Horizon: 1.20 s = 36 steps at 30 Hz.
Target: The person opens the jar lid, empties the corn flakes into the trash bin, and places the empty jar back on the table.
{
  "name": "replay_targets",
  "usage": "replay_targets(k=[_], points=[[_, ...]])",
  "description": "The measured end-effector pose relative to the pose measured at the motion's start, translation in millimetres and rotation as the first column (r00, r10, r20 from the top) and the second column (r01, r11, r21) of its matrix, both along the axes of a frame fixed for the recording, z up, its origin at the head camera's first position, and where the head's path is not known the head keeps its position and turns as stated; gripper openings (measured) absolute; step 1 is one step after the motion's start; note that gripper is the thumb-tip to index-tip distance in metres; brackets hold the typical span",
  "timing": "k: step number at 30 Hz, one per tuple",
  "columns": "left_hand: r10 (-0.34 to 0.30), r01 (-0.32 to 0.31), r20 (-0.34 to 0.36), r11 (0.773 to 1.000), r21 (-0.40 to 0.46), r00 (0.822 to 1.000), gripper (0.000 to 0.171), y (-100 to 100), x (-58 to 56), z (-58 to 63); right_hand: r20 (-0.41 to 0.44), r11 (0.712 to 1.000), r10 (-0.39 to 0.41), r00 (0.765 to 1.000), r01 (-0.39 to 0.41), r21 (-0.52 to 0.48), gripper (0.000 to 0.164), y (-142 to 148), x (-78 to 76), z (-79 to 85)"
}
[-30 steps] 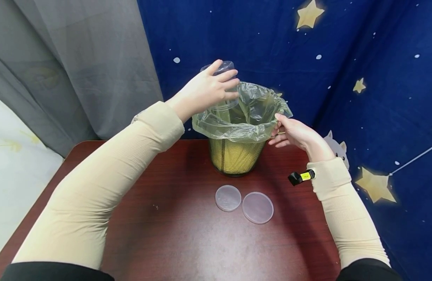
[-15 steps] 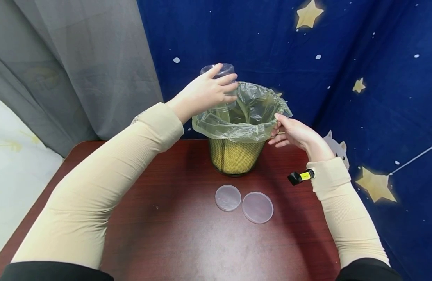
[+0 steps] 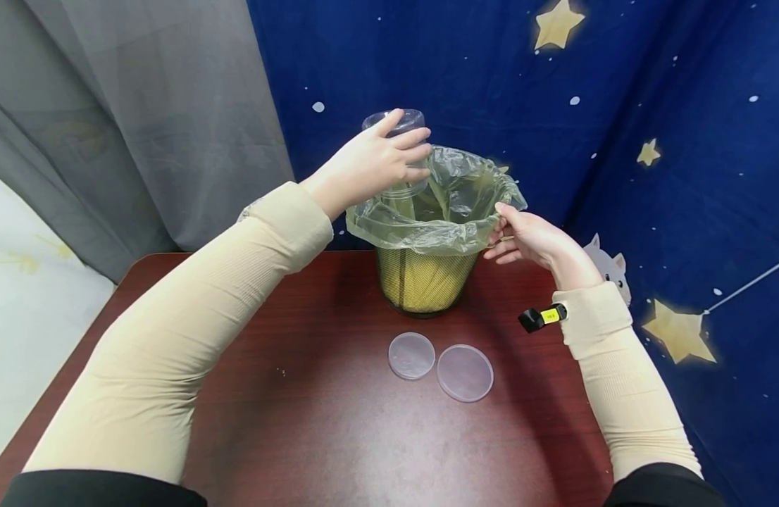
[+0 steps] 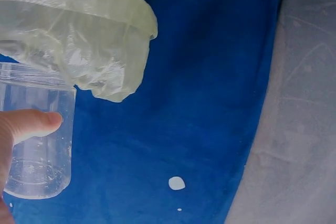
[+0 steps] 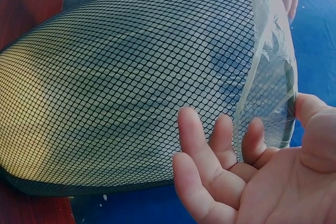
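My left hand point(image 3: 373, 165) grips a clear plastic jar point(image 3: 411, 121), turned bottom up and slightly tilted above the left side of a mesh wastebasket point(image 3: 424, 282). In the left wrist view, the thumb lies along the jar point(image 4: 42, 156), whose threaded mouth is right at the edge of the bag. A thin pale-green bin liner point(image 3: 421, 238) lines the basket and folds over its rim. With my right hand point(image 3: 535, 239) I pinch the lined rim between thumb and index finger; the other fingers point(image 5: 191, 129) spread beside the mesh. Some of the jar's mouth is behind my left fingers.
Two round clear lids point(image 3: 411, 356) lie side by side on the reddish-brown table point(image 3: 288, 422), in front of the basket. A few tiny light specks lie further left. A blue star-patterned curtain point(image 3: 465, 70) and a grey curtain point(image 3: 174, 105) hang behind the table.
My left hand and the jar dip slightly, then rise back by a small amount. The right hand keeps its hold on the rim, and the basket and lids stay put.
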<state>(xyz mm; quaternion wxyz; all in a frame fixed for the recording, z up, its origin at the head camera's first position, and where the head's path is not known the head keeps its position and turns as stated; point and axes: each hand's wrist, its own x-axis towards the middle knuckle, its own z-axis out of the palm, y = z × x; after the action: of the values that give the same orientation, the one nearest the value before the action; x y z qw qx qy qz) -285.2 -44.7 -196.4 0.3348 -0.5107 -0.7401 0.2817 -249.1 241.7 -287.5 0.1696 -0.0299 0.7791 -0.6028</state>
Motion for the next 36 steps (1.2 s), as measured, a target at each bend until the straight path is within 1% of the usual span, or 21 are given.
replay_targets(k=[4,7,14,17,20,23,28,30,36], points=[[-0.007,0.007,-0.011,1.0,0.004,1.0,0.048,6.8,2.4,3.7,-0.002,1.0,0.001,1.0,-0.001,0.005,0.049,0.9,0.5,0.0],[-0.006,0.006,-0.007,1.0,0.003,1.0,0.051,12.2,4.8,7.0,-0.001,1.0,0.003,1.0,-0.003,0.005,0.049,1.3,1.1,-0.4],[-0.025,0.025,-0.008,0.999,0.023,1.0,0.045,19.8,7.7,10.6,0.005,1.0,-0.002,1.0,0.002,-0.005,0.049,1.2,2.1,-0.8],[-0.024,0.024,-0.01,0.999,0.021,1.0,0.046,20.0,8.1,10.6,0.003,1.0,-0.001,1.0,0.001,-0.003,0.049,1.0,1.9,-0.9],[-0.01,0.01,-0.014,1.0,0.003,1.0,0.049,18.4,7.3,8.8,0.002,1.0,0.001,1.0,-0.001,0.0,0.049,0.9,1.6,-1.2],[0.024,-0.024,-0.007,0.999,-0.032,1.0,0.048,14.3,6.1,5.3,0.005,1.0,0.001,1.0,-0.001,-0.001,0.049,1.0,1.5,-1.4],[0.086,-0.083,0.044,0.995,-0.063,0.995,0.041,7.1,3.4,-1.4,0.012,1.0,0.009,1.0,-0.009,0.0,0.048,1.7,2.3,-1.5],[0.09,-0.087,0.047,0.994,-0.061,0.995,0.039,6.3,2.7,-3.0,0.01,1.0,0.008,1.0,-0.008,0.001,0.048,1.7,2.7,-1.4],[0.083,-0.082,0.012,0.994,-0.069,0.996,0.039,6.5,1.7,-4.7,0.007,1.0,-0.002,1.0,0.002,0.001,0.049,0.7,2.8,-2.1]])
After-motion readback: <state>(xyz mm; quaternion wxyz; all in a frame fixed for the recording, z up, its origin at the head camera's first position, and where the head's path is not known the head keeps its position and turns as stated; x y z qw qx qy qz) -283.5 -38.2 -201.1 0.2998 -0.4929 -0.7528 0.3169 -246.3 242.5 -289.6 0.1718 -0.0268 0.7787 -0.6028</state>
